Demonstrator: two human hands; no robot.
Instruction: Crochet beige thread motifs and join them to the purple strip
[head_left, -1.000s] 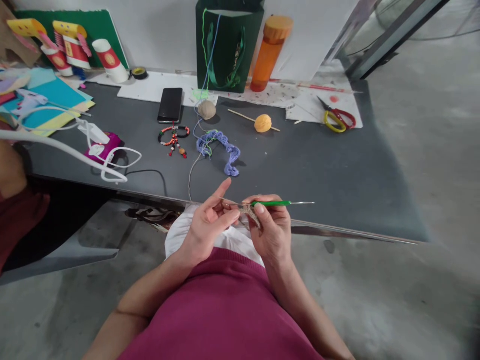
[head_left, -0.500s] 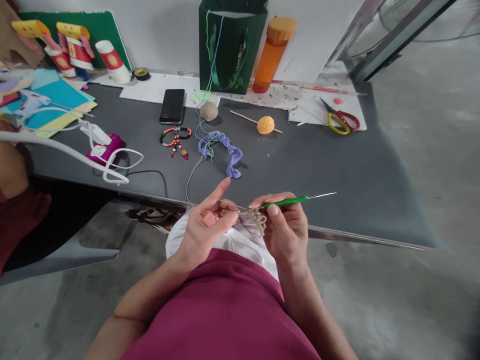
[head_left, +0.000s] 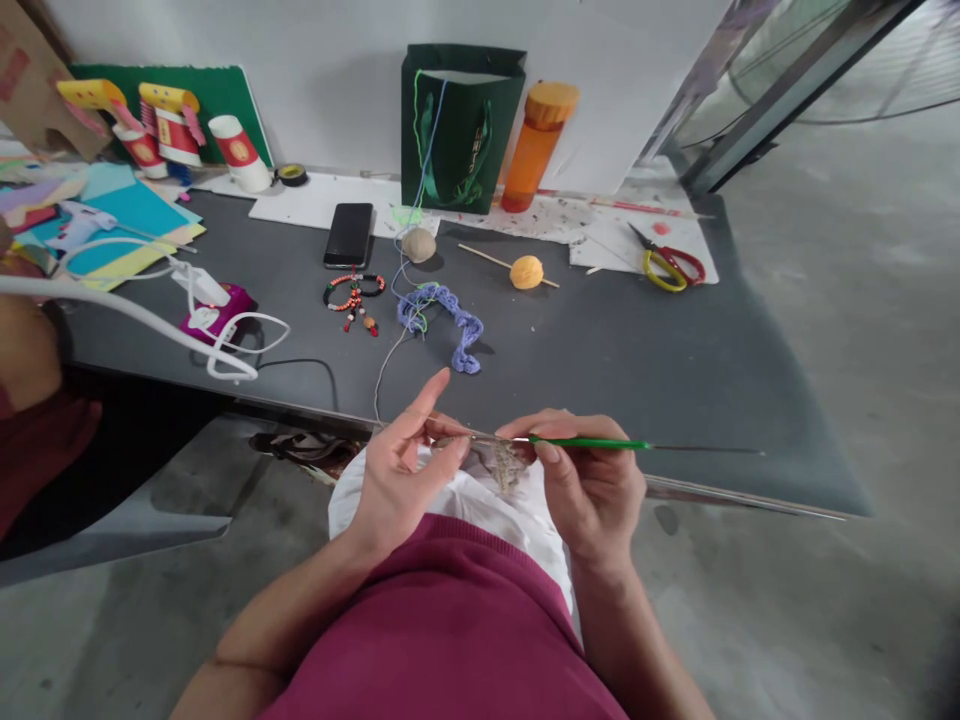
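Note:
My left hand [head_left: 409, 465] pinches the edge of a small beige crochet piece [head_left: 508, 468] between thumb and fingers, its index finger raised with yarn running past it. A green-handled crochet hook [head_left: 592, 442] lies in the grip of my right hand [head_left: 592, 480], its working tip at the crochet piece and its other metal end pointing right. From the left hand the beige yarn leads up over the table edge toward a beige yarn ball [head_left: 418, 245]. A wavy blue-purple crocheted strip [head_left: 466, 328] rests on the table ahead of both hands.
On the grey table [head_left: 637, 370] are a phone [head_left: 349, 235], a beaded bracelet [head_left: 352, 295], a yellow yarn ball [head_left: 526, 272] on a stick and scissors [head_left: 667, 265]. Behind stand a green paper bag [head_left: 457, 140] and an orange bottle [head_left: 534, 150]. White cables [head_left: 135, 300] cross the left side, beside another person's arm [head_left: 30, 350].
My right hand has shifted slightly right and down, and the hook now lies more level, its free end farther right. The left hand keeps its pinch. The whole view has tilted up a little.

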